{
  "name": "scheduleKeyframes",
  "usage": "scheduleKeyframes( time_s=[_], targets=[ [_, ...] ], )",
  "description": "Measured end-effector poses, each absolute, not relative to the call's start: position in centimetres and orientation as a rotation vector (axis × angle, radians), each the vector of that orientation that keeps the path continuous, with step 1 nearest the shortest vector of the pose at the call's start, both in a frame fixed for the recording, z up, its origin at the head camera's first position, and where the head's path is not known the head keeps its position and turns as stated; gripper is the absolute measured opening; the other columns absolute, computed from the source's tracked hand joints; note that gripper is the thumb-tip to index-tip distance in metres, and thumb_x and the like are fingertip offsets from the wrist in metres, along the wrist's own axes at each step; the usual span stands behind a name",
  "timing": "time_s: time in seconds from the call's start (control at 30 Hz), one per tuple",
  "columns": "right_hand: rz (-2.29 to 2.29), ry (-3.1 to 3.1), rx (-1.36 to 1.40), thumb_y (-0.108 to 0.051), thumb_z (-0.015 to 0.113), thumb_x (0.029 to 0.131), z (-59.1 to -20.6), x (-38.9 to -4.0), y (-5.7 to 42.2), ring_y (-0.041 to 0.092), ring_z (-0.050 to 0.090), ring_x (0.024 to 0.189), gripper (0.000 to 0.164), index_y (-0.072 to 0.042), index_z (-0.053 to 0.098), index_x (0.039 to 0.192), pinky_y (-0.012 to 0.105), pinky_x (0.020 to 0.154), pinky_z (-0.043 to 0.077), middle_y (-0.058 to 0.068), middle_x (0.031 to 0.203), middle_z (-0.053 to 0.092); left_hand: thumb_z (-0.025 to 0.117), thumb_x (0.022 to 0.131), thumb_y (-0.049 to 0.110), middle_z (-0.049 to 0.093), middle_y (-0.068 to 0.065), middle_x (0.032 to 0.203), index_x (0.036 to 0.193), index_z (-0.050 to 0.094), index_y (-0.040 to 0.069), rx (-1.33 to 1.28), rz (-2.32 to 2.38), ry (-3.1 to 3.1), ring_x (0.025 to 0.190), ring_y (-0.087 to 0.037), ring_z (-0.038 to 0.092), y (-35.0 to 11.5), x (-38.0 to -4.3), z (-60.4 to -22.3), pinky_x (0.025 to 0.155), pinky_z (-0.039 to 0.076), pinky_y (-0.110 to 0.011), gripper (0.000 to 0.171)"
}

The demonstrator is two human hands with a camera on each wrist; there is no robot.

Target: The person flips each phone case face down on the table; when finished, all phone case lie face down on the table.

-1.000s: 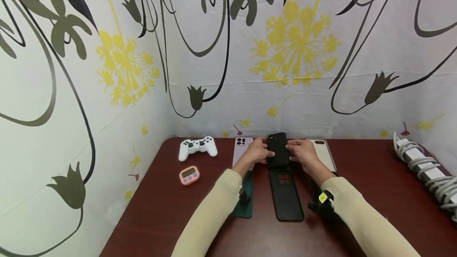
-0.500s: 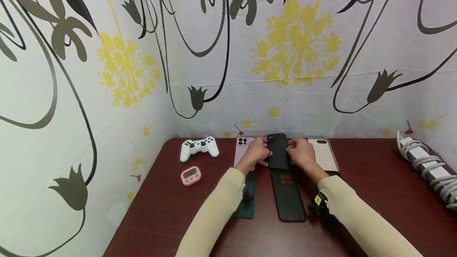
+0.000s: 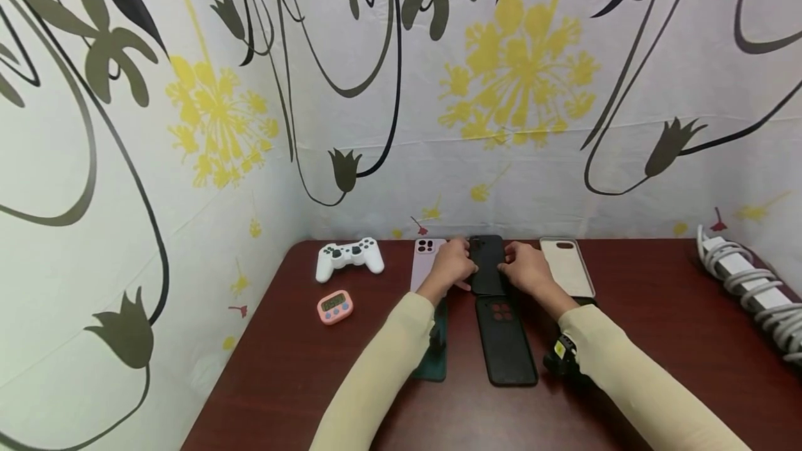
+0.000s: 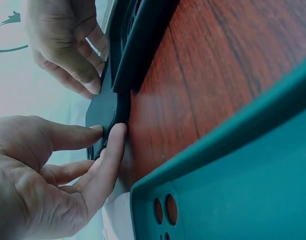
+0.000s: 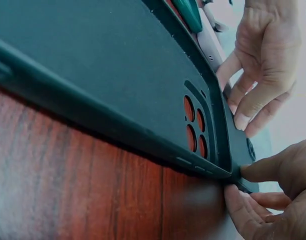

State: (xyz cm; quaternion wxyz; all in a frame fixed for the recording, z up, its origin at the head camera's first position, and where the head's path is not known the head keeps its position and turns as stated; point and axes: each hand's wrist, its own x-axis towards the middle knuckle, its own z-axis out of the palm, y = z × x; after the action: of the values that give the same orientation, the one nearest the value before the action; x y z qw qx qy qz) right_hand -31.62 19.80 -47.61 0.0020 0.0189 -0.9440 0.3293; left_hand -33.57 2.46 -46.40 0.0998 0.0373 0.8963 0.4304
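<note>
A black phone case (image 3: pixel 487 266) with its back up lies at the table's far edge, between both hands. My left hand (image 3: pixel 452 264) grips its left side, the thumb on top near the edge in the right wrist view. Opposite it, my right hand (image 3: pixel 528 267) pinches the right side between thumb and fingers. Just in front, meeting the near end of that case, lies a larger black phone case (image 3: pixel 507 350), hollow side up with camera holes. Left of it is a teal phone case (image 4: pixel 243 175), partly hidden by the left wrist in the head view.
A lilac phone case (image 3: pixel 426 259) lies beside the left hand, a cream phone case (image 3: pixel 567 268) beyond the right. Farther left are a white game controller (image 3: pixel 349 258) and a pink timer (image 3: pixel 335 307). A cord-wrapped power strip (image 3: pixel 745 277) sits far right.
Both hands have stayed at the sides of the black phone case, which seems to have settled slightly lower and flatter. The right fingers have shifted a little along its edge.
</note>
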Motion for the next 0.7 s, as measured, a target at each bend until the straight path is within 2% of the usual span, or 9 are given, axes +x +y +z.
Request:
scheduleKeyframes(
  time_s=[0.17, 0.53, 0.7],
  targets=[
    [0.973, -2.980, 0.115, -0.014, 0.071, 0.100, -47.53, -31.50, 19.86, 0.047, 0.067, 0.114, 0.048, 0.013, 0.059, 0.138, 0.057, 0.092, 0.059, 0.032, 0.127, 0.069, 0.072, 0.100, 0.006, 0.064, -0.012, 0.147, 0.153, 0.055, 0.008, 0.090, 1.268, 2.653, 0.117, -0.033, 0.071, 2.65, -33.48, -46.30, 0.056, 0.064, -0.037, 0.056],
    [0.949, -2.986, 0.136, -0.014, 0.074, 0.097, -47.48, -31.19, 19.62, 0.046, 0.068, 0.115, 0.054, 0.012, 0.057, 0.141, 0.056, 0.095, 0.059, 0.031, 0.128, 0.069, 0.069, 0.101, 0.005, 0.061, -0.013, 0.153, 0.155, 0.053, 0.009, 0.117, 1.206, 2.660, 0.106, -0.030, 0.074, 2.46, -33.42, -46.12, 0.058, 0.065, -0.037, 0.057],
    [0.892, -2.970, 0.159, -0.015, 0.076, 0.096, -46.99, -30.69, 20.01, 0.045, 0.071, 0.106, 0.053, 0.013, 0.059, 0.138, 0.057, 0.088, 0.061, 0.032, 0.121, 0.070, 0.069, 0.100, 0.006, 0.060, -0.017, 0.152, 0.156, 0.051, 0.007, 0.204, 1.054, 2.762, 0.085, -0.028, 0.076, 2.67, -33.49, -45.91, 0.058, 0.062, -0.033, 0.059]
  ],
)
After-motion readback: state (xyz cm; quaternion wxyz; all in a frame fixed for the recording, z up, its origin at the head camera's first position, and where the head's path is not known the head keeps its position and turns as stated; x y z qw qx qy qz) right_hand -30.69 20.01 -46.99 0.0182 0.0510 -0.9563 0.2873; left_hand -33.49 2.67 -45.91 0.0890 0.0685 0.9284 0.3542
